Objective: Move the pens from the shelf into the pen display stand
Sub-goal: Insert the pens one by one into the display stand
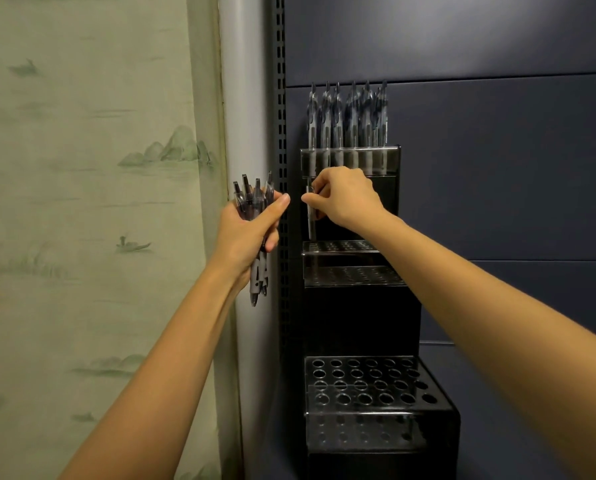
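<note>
The left hand (246, 233) is raised, fist wrapped round a bundle of pens (255, 216), clips up. The right hand (345, 199) reaches forward, pinching a single pen (311, 220) upright above a perforated tier of the black pen display stand (358, 323). More pens (348, 116) stand in its top tier. Behind are a dark slotted panel (497, 133) and green landscape wallpaper (81, 168).

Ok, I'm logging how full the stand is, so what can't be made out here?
Head view only.
Top-row pens: overlapping and blurred, no sure count.
Bunch of pens: left hand covers part, count unclear.
Single pen in right hand: lower end lost against the dark stand.
Stand base: cut off by bottom edge.
</note>
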Available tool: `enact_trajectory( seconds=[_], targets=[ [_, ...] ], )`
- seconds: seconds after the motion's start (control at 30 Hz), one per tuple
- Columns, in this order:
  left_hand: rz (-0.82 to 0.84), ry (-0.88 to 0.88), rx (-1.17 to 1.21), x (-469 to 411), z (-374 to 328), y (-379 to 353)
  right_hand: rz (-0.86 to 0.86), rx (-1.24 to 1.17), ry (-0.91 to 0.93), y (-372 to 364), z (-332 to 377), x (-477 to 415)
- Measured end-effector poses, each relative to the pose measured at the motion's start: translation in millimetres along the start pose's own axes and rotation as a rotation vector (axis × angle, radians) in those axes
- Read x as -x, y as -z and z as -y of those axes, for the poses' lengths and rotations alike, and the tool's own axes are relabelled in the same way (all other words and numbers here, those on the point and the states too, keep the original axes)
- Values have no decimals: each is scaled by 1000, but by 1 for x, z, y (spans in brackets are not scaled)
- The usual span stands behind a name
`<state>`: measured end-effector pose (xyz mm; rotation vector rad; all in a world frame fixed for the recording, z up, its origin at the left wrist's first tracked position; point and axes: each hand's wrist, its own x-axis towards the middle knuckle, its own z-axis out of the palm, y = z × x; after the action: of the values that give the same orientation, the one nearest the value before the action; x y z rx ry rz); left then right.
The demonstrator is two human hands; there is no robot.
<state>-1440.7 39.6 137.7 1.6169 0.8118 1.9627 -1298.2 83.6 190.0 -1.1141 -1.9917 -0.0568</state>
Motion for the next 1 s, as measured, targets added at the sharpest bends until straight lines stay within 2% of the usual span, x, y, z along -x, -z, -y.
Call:
enact_trajectory(
  seconds=[0.13,0.2,0.27,0.33,0.43,0.7,1.0],
  targets=[
    [4,13,17,1,1,0,-104,134,43,9,4,3],
    [8,16,22,2,1,0,-172,40,95,15,8,5],
    [12,19,26,2,1,-1,-126,-117,153,19,15,7],
    [14,30,39,3,0,-2,11,-249,188,21,22,10],
    [12,31,42,4,-1,-5,140,-351,197,19,27,14],
    [28,5,58,5,-4,-7,183,-456,115,16,34,14],
    [47,4,33,3,-7,-4,108,-500,55,22,47,3]
  ],
)
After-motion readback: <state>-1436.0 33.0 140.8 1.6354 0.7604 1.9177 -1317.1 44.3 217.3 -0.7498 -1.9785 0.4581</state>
